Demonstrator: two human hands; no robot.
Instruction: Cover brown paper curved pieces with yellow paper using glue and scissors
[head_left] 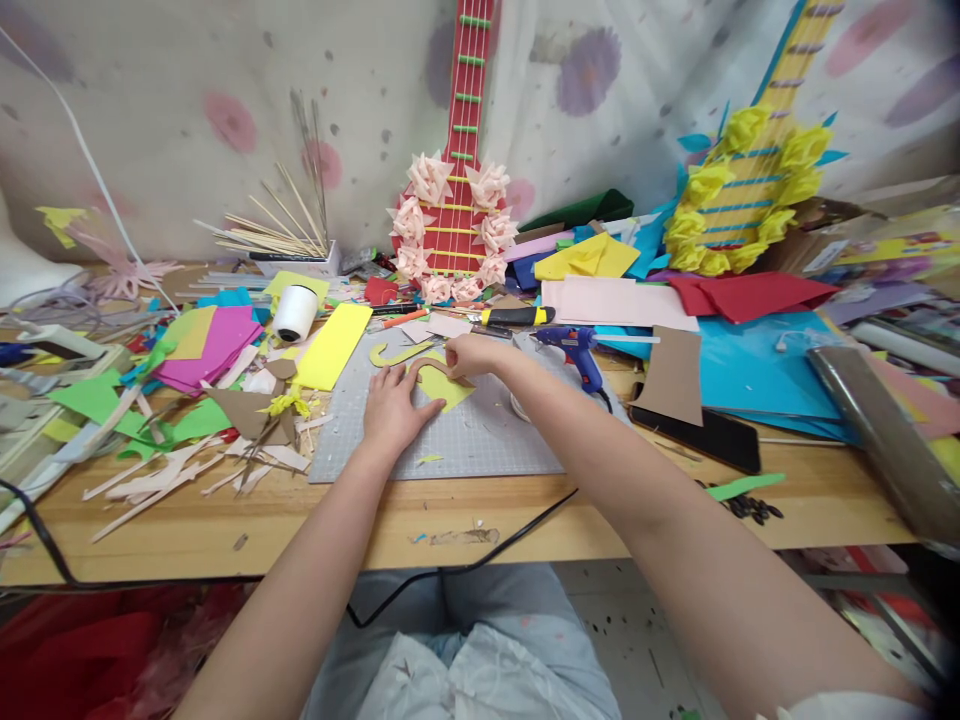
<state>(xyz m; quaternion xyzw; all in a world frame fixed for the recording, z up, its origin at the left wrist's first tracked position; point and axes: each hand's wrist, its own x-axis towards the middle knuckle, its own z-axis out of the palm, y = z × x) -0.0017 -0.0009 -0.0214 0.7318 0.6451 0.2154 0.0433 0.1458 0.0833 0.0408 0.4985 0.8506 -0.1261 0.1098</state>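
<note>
My left hand [394,408] lies flat with fingers stretched out on the grey cutting mat [480,440], pressing the near edge of a yellow foam piece [444,388]. My right hand [469,354] pinches a curved brown cardboard strip [429,366] that lies over the top of that yellow piece. A yellow hook-shaped offcut [394,354] rests on the mat just left of my right hand.
A blue glue gun [576,347] and a yellow-handled cutter [516,316] lie right of the mat. A white roll [295,312], a yellow sheet [332,345], coloured paper scraps and sticks crowd the left. Brown cardboard [673,376], a black phone [697,436], red guitar craft [457,200] behind.
</note>
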